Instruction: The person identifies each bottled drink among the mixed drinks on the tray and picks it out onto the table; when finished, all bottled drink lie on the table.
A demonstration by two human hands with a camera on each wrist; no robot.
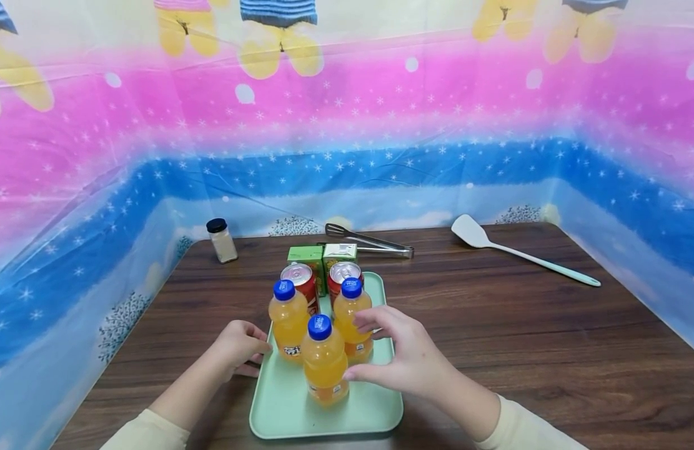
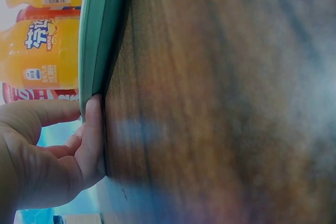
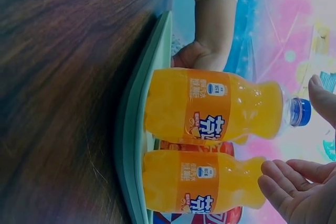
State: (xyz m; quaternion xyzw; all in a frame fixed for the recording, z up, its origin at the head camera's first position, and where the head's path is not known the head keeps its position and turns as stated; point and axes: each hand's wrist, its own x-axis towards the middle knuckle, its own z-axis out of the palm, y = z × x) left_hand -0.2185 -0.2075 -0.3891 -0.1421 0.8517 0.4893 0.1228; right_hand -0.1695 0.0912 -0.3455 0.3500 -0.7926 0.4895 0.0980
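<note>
A light green tray (image 1: 375, 412) carries three bottles of orange soda with blue caps: a front bottle (image 1: 324, 369), a left bottle (image 1: 289, 315) and a right bottle (image 1: 352, 312). Behind them on it stand two red cans (image 1: 297, 273) and two green drink cartons (image 1: 306, 254). My left hand (image 2: 52, 150) pinches the tray's left rim, thumb on the upper side and fingers beneath. Beside the front and right bottles is my right hand (image 1: 405, 350), its thumb and fingers spread apart. In the right wrist view its fingertips (image 3: 273, 174) are near the bottle tops, gripping nothing.
At the back left of the brown wooden table (image 1: 493, 350) stands a small jar (image 1: 222, 240) with a black lid. Tongs (image 1: 375, 240) lie behind the cartons. A spatula (image 1: 521, 253) with a white head lies at the back right. Printed cloth (image 1: 391, 125) surrounds the table.
</note>
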